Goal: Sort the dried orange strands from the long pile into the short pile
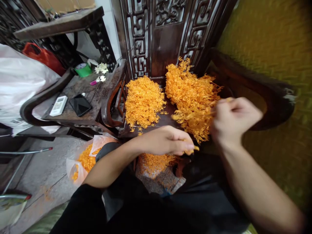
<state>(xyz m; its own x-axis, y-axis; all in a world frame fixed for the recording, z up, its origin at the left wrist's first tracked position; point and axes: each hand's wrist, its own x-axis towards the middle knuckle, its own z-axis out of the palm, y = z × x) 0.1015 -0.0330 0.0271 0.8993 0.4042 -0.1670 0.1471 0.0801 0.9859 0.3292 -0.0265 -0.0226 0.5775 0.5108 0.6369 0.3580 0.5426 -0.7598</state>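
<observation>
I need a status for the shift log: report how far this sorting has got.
Done: a loose heap of orange strands lies on the chair seat. In hand: the right hand pulls at the big clump; the left hand pinches a few strands. Left: most of that clump.

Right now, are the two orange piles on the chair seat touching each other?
Apart. The head view shows a strip of dark seat between the left pile and the right pile, with only a few loose strands there.

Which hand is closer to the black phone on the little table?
Left. The left hand is nearer the black phone, off to its right; the right hand is farther right, by the tall orange pile.
</observation>
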